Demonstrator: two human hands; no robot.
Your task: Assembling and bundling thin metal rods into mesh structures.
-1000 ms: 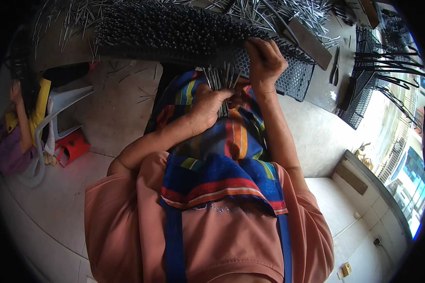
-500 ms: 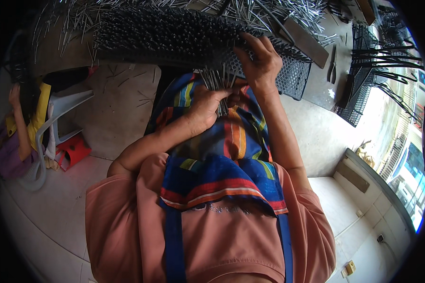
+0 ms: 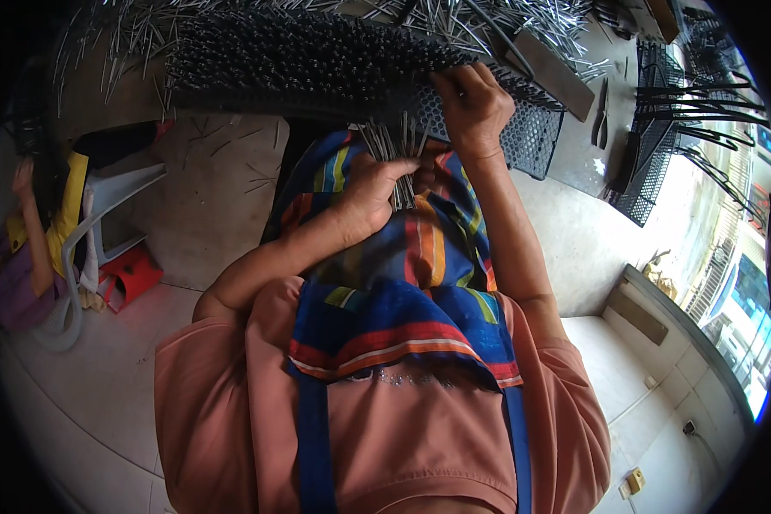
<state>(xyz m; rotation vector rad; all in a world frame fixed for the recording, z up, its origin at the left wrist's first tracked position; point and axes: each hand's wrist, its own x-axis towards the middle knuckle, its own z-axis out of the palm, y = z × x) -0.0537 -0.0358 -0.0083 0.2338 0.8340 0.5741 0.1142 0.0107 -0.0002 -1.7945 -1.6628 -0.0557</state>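
Note:
My left hand (image 3: 370, 195) is closed round a bundle of thin metal rods (image 3: 385, 141), held over my lap below the table's front edge. The rods fan out at their upper ends. Past it lies a black perforated tray (image 3: 529, 137) with a honeycomb of holes. Dark rods (image 3: 300, 67) stand upright in most of it, packed closely from the left to beyond the middle. Over the bare right part is my right hand (image 3: 478, 111), thumb and fingers pinched together near the edge of the standing rods. Whatever is in that pinch is too small to make out.
Loose rods (image 3: 535, 24) are heaped behind the tray, more at the far left. A flat metal plate (image 3: 564, 79) and pliers (image 3: 602, 116) lie to the right, near mesh racks (image 3: 641, 184) with black hooks. At left, another person's hand (image 3: 23, 176) shows by a pale chair (image 3: 84, 231).
My right hand's fingers have drawn together from a looser, more spread pose over the tray. My left hand keeps the rod bundle in nearly the same place.

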